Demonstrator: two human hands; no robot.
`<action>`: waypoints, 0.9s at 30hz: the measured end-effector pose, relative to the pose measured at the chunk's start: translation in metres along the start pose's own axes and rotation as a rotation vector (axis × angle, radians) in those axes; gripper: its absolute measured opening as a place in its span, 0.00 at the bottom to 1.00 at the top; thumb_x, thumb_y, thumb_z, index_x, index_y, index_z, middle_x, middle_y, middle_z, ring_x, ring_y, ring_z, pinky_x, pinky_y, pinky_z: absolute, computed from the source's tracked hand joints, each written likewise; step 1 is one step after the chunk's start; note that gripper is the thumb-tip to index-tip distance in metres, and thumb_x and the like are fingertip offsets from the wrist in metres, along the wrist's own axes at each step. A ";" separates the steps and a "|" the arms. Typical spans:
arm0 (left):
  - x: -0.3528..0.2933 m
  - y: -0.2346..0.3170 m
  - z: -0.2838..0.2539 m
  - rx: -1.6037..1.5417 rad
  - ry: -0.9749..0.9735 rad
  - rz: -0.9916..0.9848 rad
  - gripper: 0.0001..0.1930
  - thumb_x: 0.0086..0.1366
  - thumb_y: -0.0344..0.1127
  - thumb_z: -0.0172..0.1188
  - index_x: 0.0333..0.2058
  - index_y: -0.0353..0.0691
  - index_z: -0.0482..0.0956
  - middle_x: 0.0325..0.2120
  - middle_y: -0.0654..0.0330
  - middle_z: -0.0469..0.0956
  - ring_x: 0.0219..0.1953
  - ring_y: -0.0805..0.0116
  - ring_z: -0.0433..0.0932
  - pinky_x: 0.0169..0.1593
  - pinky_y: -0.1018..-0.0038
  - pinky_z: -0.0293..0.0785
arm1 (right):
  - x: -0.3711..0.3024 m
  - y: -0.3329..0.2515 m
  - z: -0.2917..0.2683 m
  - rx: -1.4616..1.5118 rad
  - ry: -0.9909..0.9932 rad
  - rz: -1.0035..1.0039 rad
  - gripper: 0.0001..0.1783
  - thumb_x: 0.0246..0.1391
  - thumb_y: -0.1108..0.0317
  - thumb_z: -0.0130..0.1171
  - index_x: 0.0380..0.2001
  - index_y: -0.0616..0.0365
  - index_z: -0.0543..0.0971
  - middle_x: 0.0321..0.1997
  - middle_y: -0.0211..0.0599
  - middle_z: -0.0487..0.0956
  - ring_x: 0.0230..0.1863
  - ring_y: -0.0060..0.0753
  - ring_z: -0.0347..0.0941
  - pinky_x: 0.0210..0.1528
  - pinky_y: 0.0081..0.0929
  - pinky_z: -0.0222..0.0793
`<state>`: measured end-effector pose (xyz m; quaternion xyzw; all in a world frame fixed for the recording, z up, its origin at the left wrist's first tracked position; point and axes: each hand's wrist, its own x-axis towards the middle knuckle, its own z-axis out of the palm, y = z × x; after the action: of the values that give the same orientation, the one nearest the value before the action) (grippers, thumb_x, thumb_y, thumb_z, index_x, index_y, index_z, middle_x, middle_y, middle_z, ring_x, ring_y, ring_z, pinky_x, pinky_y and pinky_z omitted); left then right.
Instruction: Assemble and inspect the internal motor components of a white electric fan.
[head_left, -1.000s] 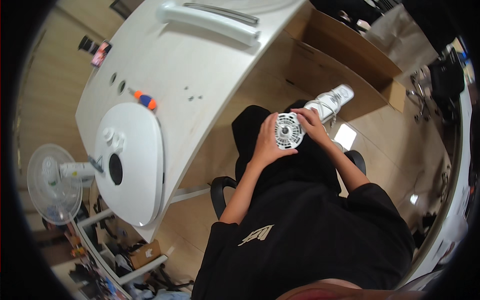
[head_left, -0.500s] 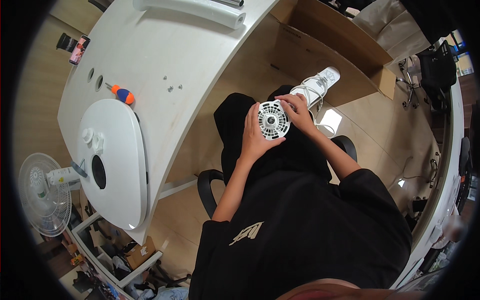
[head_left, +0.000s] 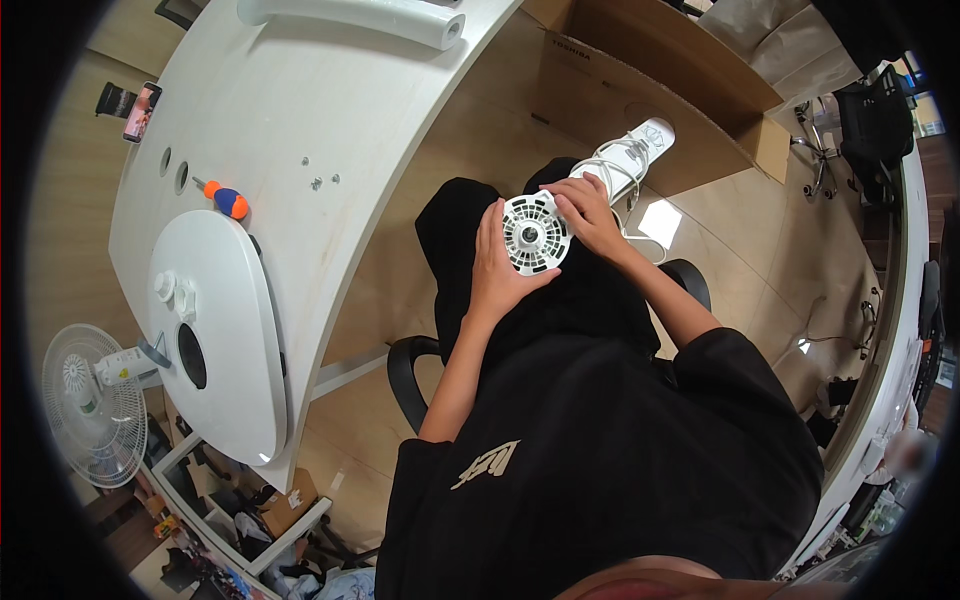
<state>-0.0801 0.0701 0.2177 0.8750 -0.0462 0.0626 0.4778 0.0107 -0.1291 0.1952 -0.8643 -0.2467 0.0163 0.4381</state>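
The person is holding a round white slotted fan grille (head_left: 536, 233) over their lap, just off the edge of the white desk (head_left: 300, 120). The left hand (head_left: 497, 262) is cupping its lower left rim, grip closed around the edge, while the right hand (head_left: 585, 212) is pinching the upper right rim (fingertips pressing on the face). An orange-and-blue screwdriver (head_left: 228, 200) is lying on the desk, well apart, beside a white oval base (head_left: 225, 340).

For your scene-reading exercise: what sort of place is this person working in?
Probably an office used as a workshop: a curved white desk with a screwdriver on it, a cardboard box on the floor, and a round white fan part in both hands.
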 end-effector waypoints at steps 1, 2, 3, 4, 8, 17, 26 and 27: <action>0.000 0.000 0.000 -0.003 -0.001 0.001 0.64 0.36 0.44 0.83 0.69 0.34 0.50 0.65 0.43 0.57 0.66 0.44 0.61 0.67 0.57 0.63 | 0.000 0.001 0.000 0.000 0.001 0.000 0.17 0.67 0.59 0.48 0.50 0.53 0.81 0.49 0.33 0.80 0.56 0.33 0.73 0.71 0.49 0.43; 0.000 0.000 0.000 -0.002 -0.001 0.002 0.64 0.36 0.44 0.83 0.69 0.34 0.50 0.65 0.43 0.57 0.66 0.44 0.61 0.67 0.57 0.63 | -0.001 0.003 0.002 -0.005 0.010 -0.013 0.18 0.67 0.59 0.48 0.50 0.54 0.80 0.49 0.33 0.80 0.56 0.33 0.73 0.71 0.49 0.43; 0.000 0.000 0.000 -0.008 -0.005 0.001 0.64 0.36 0.44 0.83 0.69 0.34 0.50 0.65 0.43 0.57 0.66 0.43 0.61 0.67 0.57 0.63 | -0.001 0.003 0.002 -0.009 0.019 -0.026 0.18 0.67 0.59 0.47 0.51 0.54 0.80 0.49 0.33 0.80 0.57 0.33 0.72 0.71 0.49 0.43; 0.000 -0.001 0.000 -0.014 -0.008 0.000 0.64 0.36 0.44 0.83 0.69 0.34 0.50 0.65 0.43 0.57 0.66 0.43 0.61 0.67 0.57 0.63 | -0.001 0.004 0.003 -0.008 0.020 -0.027 0.18 0.67 0.59 0.47 0.51 0.54 0.80 0.49 0.33 0.80 0.57 0.33 0.72 0.71 0.49 0.43; -0.001 -0.002 0.000 -0.018 -0.010 0.007 0.65 0.36 0.44 0.83 0.69 0.34 0.50 0.65 0.43 0.57 0.66 0.43 0.61 0.67 0.57 0.62 | -0.004 0.004 0.003 -0.003 0.004 -0.019 0.18 0.68 0.59 0.46 0.51 0.54 0.80 0.49 0.33 0.80 0.58 0.33 0.71 0.71 0.49 0.43; 0.000 -0.003 0.002 -0.022 -0.010 0.012 0.65 0.36 0.44 0.83 0.69 0.34 0.50 0.65 0.42 0.57 0.66 0.42 0.60 0.67 0.55 0.62 | -0.001 0.003 -0.002 0.036 -0.036 0.032 0.19 0.70 0.59 0.44 0.52 0.56 0.80 0.51 0.36 0.79 0.60 0.35 0.69 0.72 0.45 0.41; 0.004 -0.006 0.002 0.003 0.014 0.059 0.64 0.35 0.44 0.83 0.68 0.32 0.52 0.65 0.42 0.58 0.66 0.40 0.60 0.67 0.55 0.61 | 0.035 -0.030 -0.028 0.115 0.115 -0.103 0.13 0.62 0.65 0.58 0.45 0.60 0.81 0.46 0.42 0.80 0.50 0.44 0.75 0.53 0.36 0.68; 0.004 -0.004 0.001 -0.009 0.002 0.036 0.64 0.36 0.44 0.83 0.68 0.32 0.52 0.65 0.42 0.57 0.66 0.40 0.60 0.68 0.56 0.61 | 0.041 -0.044 -0.034 0.122 0.122 -0.125 0.12 0.60 0.67 0.59 0.45 0.60 0.81 0.47 0.42 0.80 0.50 0.44 0.74 0.54 0.35 0.68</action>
<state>-0.0756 0.0714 0.2143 0.8718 -0.0620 0.0719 0.4805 0.0372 -0.1146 0.2576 -0.8184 -0.2713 -0.0488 0.5042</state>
